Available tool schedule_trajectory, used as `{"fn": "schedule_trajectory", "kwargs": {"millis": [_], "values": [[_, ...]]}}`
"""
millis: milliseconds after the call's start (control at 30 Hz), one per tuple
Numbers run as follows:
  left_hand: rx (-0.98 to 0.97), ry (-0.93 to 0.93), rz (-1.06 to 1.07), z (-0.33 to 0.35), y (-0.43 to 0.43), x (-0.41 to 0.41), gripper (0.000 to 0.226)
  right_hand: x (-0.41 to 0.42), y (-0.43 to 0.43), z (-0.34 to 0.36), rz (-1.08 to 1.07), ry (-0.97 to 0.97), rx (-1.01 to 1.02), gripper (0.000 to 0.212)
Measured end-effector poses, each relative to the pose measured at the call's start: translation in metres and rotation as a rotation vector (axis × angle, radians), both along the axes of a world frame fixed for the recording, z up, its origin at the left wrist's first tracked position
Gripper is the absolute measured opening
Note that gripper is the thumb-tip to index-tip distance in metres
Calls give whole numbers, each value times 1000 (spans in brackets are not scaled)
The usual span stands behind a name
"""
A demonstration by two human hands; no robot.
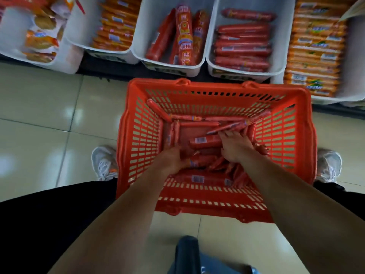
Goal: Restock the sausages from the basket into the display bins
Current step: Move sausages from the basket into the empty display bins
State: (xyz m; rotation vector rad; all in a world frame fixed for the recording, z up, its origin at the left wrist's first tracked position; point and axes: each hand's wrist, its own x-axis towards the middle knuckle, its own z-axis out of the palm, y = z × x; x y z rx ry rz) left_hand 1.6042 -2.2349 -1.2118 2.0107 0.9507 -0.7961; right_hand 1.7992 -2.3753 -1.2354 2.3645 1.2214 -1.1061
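Observation:
A red plastic basket (138,123) stands on the floor between my feet, with several red wrapped sausages (205,142) lying loose in its bottom. Both my hands reach down into it. My left hand (171,160) curls round a sausage near the basket's left side. My right hand (235,145) lies over the pile with fingers spread, its fingertips touching a thin sausage (227,128). Beyond the basket stand white display bins: one (138,36) holds red sausages lengthwise, the one to its right (280,36) holds red sausages stacked crosswise.
More white bins hold orange packets at far right (316,46), left of centre (116,24) and far left (39,36). The floor is glossy beige tile (49,107). My white shoes (103,163) flank the basket. A dark object (187,252) sits low in view.

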Motion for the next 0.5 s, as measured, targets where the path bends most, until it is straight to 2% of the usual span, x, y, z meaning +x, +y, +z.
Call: {"fn": "schedule_trajectory", "kwargs": {"millis": [100, 300, 400, 500], "values": [[16, 58, -92, -20, -6, 2, 55, 1, 4, -16, 42, -34, 14, 69], [-39, 117, -157, -30, -4, 6, 63, 3, -4, -28, 129, -20, -21, 75], [-141, 142, -80, -18, 2, 9, 74, 2, -8, -15, 52, 22, 13, 78], [-51, 140, -60, 3, 5, 7, 80, 2, -11, 12, -124, 132, 100, 71]]}}
